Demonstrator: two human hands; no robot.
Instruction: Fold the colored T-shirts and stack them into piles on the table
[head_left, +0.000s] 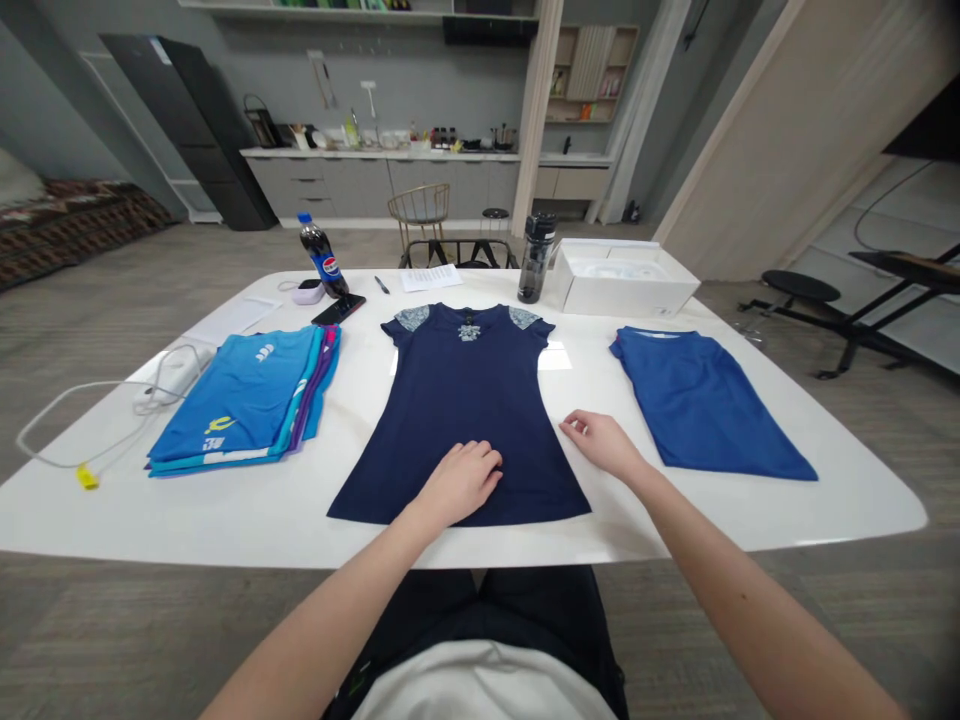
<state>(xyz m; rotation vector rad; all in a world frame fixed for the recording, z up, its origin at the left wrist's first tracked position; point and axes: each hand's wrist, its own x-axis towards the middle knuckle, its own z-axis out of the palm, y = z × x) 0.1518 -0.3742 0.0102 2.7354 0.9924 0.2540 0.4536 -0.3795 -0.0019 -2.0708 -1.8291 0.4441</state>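
A dark navy short-sleeved shirt (469,400) with patterned shoulders lies spread flat on the white table (262,520), its neck toward the far side. My left hand (463,480) rests on the lower middle of the shirt, palm down, holding nothing. Just off the shirt's right edge is my right hand (596,437), low over the table, its thumb and fingertips close together; whether anything is between them is too small to tell. A folded blue garment (709,405) lies to the right. On the left sits a stack of folded blue and purple garments (244,395).
Along the far side are a cola bottle (321,255), a phone (339,309), a pen (382,285), papers (431,278), a dark tumbler (536,260) and a white box (626,285). A white cable (67,388) runs over the left edge.
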